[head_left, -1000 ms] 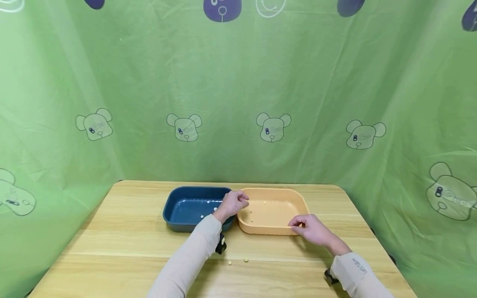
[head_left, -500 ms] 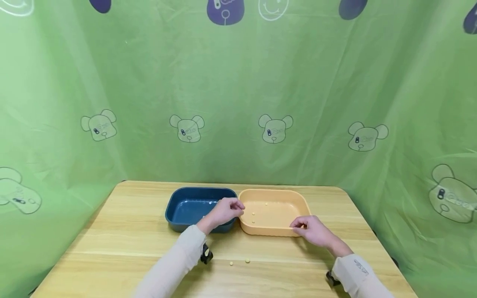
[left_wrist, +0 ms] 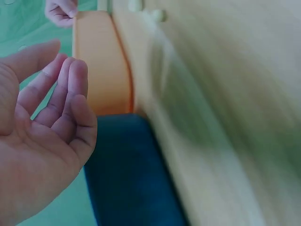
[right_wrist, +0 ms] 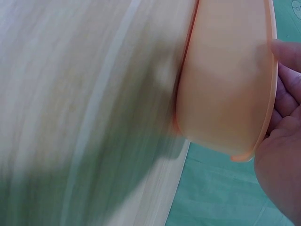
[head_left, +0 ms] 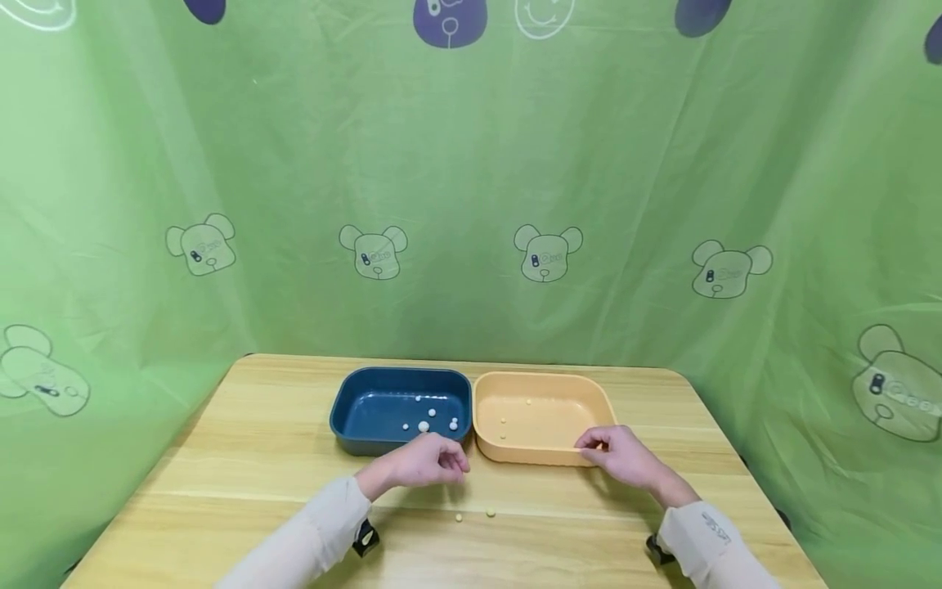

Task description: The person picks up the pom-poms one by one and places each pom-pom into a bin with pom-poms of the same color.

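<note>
My right hand [head_left: 625, 455] pinches the near right rim of a light orange plastic bin [head_left: 530, 455], thumb outside and fingers over the edge. In the right wrist view that bin's wall [right_wrist: 225, 84] runs right up to my thumb. My left hand [head_left: 427, 461] hovers in front of a dark blue bin [head_left: 361, 446], its fingers loosely bent with nothing between them, as the left wrist view of the hand [left_wrist: 51, 108] confirms. Several small whitish balls, one of them larger [head_left: 423, 426], lie in the blue bin. A few small pale yellowish pieces, such as one piece [head_left: 528, 402], lie in the orange bin.
Two small yellowish pieces lie on the wooden table [head_left: 221, 458] in front of the bins, the rounder one [head_left: 491, 513] to the right. Both bins stand side by side near the table's back edge. A green printed curtain [head_left: 456, 319] encloses the table's back and sides.
My left hand has drawn back from between the bins toward me and left, uncovering the balls in the blue bin. My right hand keeps its grip on the orange rim.
</note>
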Demonstrator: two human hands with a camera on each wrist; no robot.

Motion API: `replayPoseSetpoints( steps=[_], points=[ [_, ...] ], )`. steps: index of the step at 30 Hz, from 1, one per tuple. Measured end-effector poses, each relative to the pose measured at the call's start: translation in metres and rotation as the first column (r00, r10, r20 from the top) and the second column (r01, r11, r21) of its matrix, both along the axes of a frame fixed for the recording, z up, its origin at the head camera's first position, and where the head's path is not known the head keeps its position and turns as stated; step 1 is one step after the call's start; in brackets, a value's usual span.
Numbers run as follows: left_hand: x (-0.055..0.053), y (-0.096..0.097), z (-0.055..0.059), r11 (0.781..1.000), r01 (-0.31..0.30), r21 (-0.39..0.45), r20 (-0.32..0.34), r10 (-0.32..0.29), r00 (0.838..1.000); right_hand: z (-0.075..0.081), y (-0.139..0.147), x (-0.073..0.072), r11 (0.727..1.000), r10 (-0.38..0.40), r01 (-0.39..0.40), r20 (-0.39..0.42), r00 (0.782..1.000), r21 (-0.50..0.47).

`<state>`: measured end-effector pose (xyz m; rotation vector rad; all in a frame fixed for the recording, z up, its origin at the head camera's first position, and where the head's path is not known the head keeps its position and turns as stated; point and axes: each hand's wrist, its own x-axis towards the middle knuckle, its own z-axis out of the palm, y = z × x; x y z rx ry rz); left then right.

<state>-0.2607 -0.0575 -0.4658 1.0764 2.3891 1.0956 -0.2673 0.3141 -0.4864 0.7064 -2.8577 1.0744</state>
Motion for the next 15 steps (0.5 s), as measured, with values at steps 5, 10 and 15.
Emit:
replayPoseSetpoints(
  steps=[5,10,15],
  points=[
    [0.01,-0.004,-0.007,0.999,0.017,-0.039,0.024,-0.017,1.0,0.0,0.0,0.001,1.0,0.002,-0.002,-0.006,1.0,0.009],
    [0.018,-0.001,-0.016,0.993,0.024,-0.118,0.04,-0.019,0.999,0.001,0.0,0.002,1.0,-0.003,0.003,-0.011,1.0,0.008],
    [0.022,0.0,-0.025,0.979,0.03,-0.203,-0.007,-0.033,0.999,0.002,0.0,0.002,1.0,-0.006,0.006,-0.003,1.0,0.004]
  ],
)
